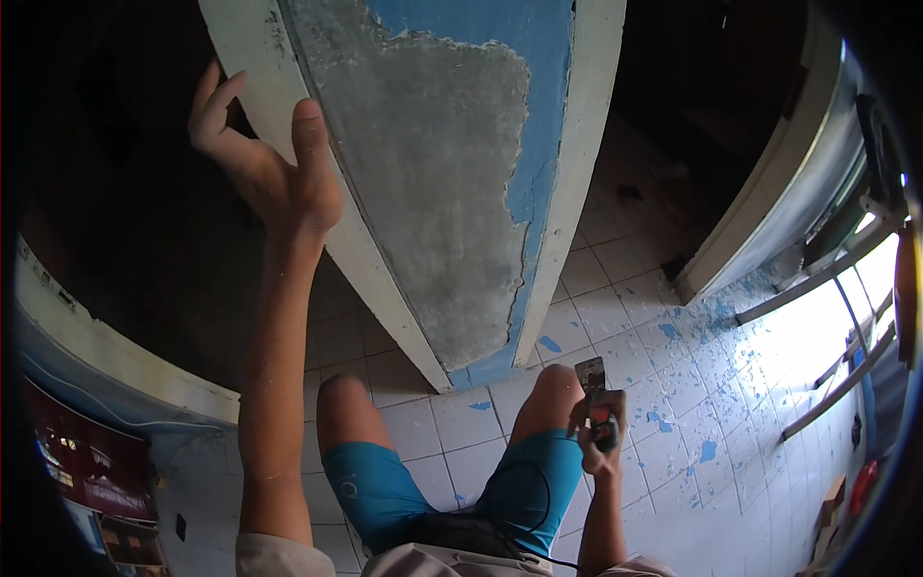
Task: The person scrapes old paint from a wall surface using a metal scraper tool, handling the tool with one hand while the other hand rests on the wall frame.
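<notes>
My left hand (274,183) is raised to the white door frame post (370,264) on the left, its fingers curled around the far edge and its thumb along the front. Low on the right, beside my knee, my right hand (603,460) grips a scraper (591,373) by its black and red handle, the flat metal blade pointing away from me. Between the two white posts stands a narrow wall with a bare grey patch (433,173). Ragged blue paint (546,115) borders that patch at the top and along the right.
Blue paint flakes (709,450) lie over the white tiled floor (663,490), mostly to the right. Dark doorways open on either side of the wall. At the far right, a ladder-like frame (817,279) leans in bright light. A dark red cabinet (87,457) is at the lower left.
</notes>
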The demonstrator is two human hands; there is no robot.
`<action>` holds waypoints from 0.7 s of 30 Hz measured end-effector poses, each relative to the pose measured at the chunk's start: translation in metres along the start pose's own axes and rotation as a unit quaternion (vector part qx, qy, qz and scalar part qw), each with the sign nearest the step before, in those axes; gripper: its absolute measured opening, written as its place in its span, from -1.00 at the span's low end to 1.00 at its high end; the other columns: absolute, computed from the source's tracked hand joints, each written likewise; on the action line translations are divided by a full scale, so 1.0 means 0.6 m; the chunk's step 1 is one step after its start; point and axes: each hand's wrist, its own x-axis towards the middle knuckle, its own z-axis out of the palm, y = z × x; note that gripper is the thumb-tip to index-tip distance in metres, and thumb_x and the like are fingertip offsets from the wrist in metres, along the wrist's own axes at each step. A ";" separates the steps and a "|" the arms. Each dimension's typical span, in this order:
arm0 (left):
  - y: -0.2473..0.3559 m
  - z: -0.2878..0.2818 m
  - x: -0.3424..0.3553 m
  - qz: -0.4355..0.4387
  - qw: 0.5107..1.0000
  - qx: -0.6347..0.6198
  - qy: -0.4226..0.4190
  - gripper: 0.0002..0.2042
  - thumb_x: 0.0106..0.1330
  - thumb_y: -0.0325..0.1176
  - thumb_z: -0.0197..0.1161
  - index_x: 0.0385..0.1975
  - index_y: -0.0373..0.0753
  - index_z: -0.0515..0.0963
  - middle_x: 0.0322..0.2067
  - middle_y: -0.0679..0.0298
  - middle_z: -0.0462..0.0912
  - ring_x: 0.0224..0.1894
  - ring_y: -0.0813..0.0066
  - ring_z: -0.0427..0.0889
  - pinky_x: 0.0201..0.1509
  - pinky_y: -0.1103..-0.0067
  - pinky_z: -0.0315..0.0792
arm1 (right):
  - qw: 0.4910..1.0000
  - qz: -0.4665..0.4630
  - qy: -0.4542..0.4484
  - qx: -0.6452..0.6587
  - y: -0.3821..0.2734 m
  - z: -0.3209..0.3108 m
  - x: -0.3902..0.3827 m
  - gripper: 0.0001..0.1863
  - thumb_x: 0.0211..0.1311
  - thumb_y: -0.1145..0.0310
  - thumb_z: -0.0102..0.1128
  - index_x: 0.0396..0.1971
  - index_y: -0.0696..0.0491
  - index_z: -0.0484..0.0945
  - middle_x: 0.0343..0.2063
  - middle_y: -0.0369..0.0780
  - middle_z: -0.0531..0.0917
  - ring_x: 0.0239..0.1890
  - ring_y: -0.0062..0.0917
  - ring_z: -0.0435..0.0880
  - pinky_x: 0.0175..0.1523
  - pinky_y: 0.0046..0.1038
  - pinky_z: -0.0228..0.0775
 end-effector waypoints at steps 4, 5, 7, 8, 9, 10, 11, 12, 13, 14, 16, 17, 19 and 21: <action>0.004 0.001 0.003 0.005 0.999 0.030 -0.017 -0.37 0.49 -0.06 0.30 0.33 -0.25 0.14 0.37 -0.18 0.15 0.38 0.01 0.27 0.47 0.08 0.16 | 0.974 -0.085 0.026 -0.208 0.003 -0.071 0.028 -0.30 0.30 -0.35 0.11 -0.28 0.15 0.51 -0.63 -0.25 0.58 -0.59 -0.44 0.60 -0.42 -0.41 0.41; 0.009 0.000 0.007 0.012 0.999 0.047 -0.023 -0.37 0.49 -0.07 0.31 0.33 -0.25 0.14 0.38 -0.18 0.14 0.39 0.00 0.25 0.48 0.08 0.16 | 0.975 -0.079 0.017 -0.207 -0.004 -0.078 0.031 -0.29 0.31 -0.35 0.08 -0.30 0.15 0.51 -0.63 -0.24 0.58 -0.59 -0.44 0.59 -0.41 -0.40 0.40; 0.007 -0.001 0.007 0.018 0.997 0.067 -0.030 -0.36 0.48 -0.08 0.32 0.33 -0.25 0.13 0.39 -0.19 0.13 0.40 -0.01 0.23 0.48 0.07 0.15 | 0.977 -0.099 0.034 -0.184 -0.009 -0.078 0.034 -0.30 0.33 -0.36 0.05 -0.35 0.13 0.50 -0.63 -0.23 0.57 -0.59 -0.46 0.56 -0.42 -0.41 0.36; 0.003 0.000 0.005 0.029 0.997 0.060 -0.025 -0.36 0.48 -0.09 0.32 0.33 -0.26 0.13 0.39 -0.19 0.12 0.41 0.00 0.22 0.49 0.06 0.14 | 0.977 -0.125 0.060 -0.162 -0.007 -0.068 0.034 -0.30 0.33 -0.36 0.04 -0.36 0.12 0.48 -0.63 -0.23 0.57 -0.60 -0.47 0.54 -0.43 -0.42 0.33; -0.001 0.001 0.003 0.039 0.998 0.051 -0.021 -0.35 0.47 -0.10 0.33 0.33 -0.27 0.13 0.39 -0.18 0.12 0.42 0.02 0.20 0.49 0.05 0.13 | 0.977 -0.150 0.065 -0.135 -0.011 -0.061 0.036 -0.34 0.34 -0.34 0.08 -0.37 0.09 0.44 -0.60 -0.21 0.57 -0.59 -0.51 0.52 -0.44 -0.45 0.27; 0.002 0.000 0.001 0.037 0.997 0.056 -0.024 -0.35 0.47 -0.10 0.33 0.33 -0.27 0.13 0.39 -0.18 0.12 0.42 0.02 0.20 0.49 0.05 0.13 | 0.978 -0.147 0.060 -0.134 -0.009 -0.057 0.031 -0.34 0.34 -0.34 0.08 -0.37 0.09 0.44 -0.60 -0.21 0.57 -0.59 -0.51 0.52 -0.44 -0.45 0.27; 0.005 0.000 0.002 0.017 0.998 0.052 -0.016 -0.35 0.46 -0.13 0.34 0.33 -0.28 0.13 0.40 -0.19 0.11 0.43 0.01 0.19 0.51 0.03 0.09 | 0.983 -0.137 0.084 -0.090 -0.005 -0.056 0.022 -0.35 0.34 -0.32 0.13 -0.34 0.09 0.42 -0.60 -0.22 0.55 -0.58 -0.50 0.52 -0.44 -0.46 0.27; 0.008 0.000 0.002 -0.002 0.999 0.047 -0.007 -0.35 0.45 -0.15 0.35 0.32 -0.30 0.12 0.40 -0.20 0.11 0.44 -0.01 0.17 0.53 0.02 0.06 | 0.985 -0.126 0.109 -0.046 -0.001 -0.053 0.013 -0.36 0.34 -0.30 0.17 -0.31 0.09 0.40 -0.59 -0.22 0.52 -0.57 -0.50 0.53 -0.43 -0.48 0.27; 0.006 0.000 0.003 0.001 0.999 0.049 -0.009 -0.35 0.45 -0.15 0.35 0.32 -0.30 0.12 0.40 -0.20 0.11 0.44 -0.01 0.17 0.53 0.02 0.06 | 0.985 -0.124 0.112 0.039 0.003 -0.042 0.005 -0.36 0.33 -0.26 0.28 -0.19 0.08 0.32 -0.59 -0.24 0.45 -0.62 -0.49 0.50 -0.49 -0.49 0.30; 0.003 0.000 0.005 -0.001 1.000 0.026 0.000 -0.34 0.44 -0.17 0.37 0.32 -0.31 0.12 0.41 -0.22 0.09 0.46 -0.03 0.15 0.55 0.01 0.02 | 0.985 -0.123 0.112 0.042 0.001 -0.038 0.001 -0.36 0.33 -0.26 0.28 -0.19 0.08 0.32 -0.59 -0.24 0.45 -0.62 -0.49 0.50 -0.49 -0.49 0.30; 0.001 0.001 0.005 -0.001 1.000 -0.005 0.008 -0.33 0.44 -0.20 0.38 0.33 -0.32 0.11 0.42 -0.24 0.07 0.47 -0.04 0.13 0.57 0.00 -0.02 | 0.977 -0.071 0.172 0.101 -0.013 -0.029 -0.010 -0.33 0.32 -0.24 0.35 -0.14 0.06 0.27 -0.62 -0.27 0.39 -0.69 -0.50 0.45 -0.59 -0.50 0.33; 0.004 0.001 0.002 -0.034 0.998 -0.044 0.015 -0.32 0.43 -0.23 0.38 0.33 -0.33 0.09 0.43 -0.26 0.05 0.48 -0.07 0.10 0.57 0.00 -0.02 | 0.974 -0.080 0.178 0.114 -0.005 -0.032 -0.013 -0.36 0.34 -0.19 0.35 -0.11 0.05 0.25 -0.61 -0.26 0.39 -0.74 -0.50 0.41 -0.68 -0.48 0.32; 0.005 -0.004 0.002 -0.065 0.994 -0.088 0.024 -0.32 0.42 -0.26 0.38 0.33 -0.34 0.08 0.43 -0.28 0.03 0.49 -0.10 0.08 0.58 0.00 -0.02 | 0.973 -0.083 0.182 0.115 -0.002 -0.029 -0.017 -0.38 0.36 -0.16 0.32 -0.08 0.07 0.26 -0.60 -0.25 0.41 -0.73 -0.49 0.43 -0.65 -0.48 0.34; -0.001 -0.016 0.007 -0.028 0.999 -0.033 -0.012 -0.32 0.42 -0.29 0.37 0.34 -0.35 0.06 0.44 -0.28 0.01 0.48 -0.07 0.11 0.54 0.03 0.09 | 0.973 -0.088 0.182 0.114 -0.006 -0.021 -0.017 -0.39 0.37 -0.13 0.29 -0.04 0.09 0.26 -0.60 -0.25 0.42 -0.72 -0.48 0.45 -0.62 -0.48 0.35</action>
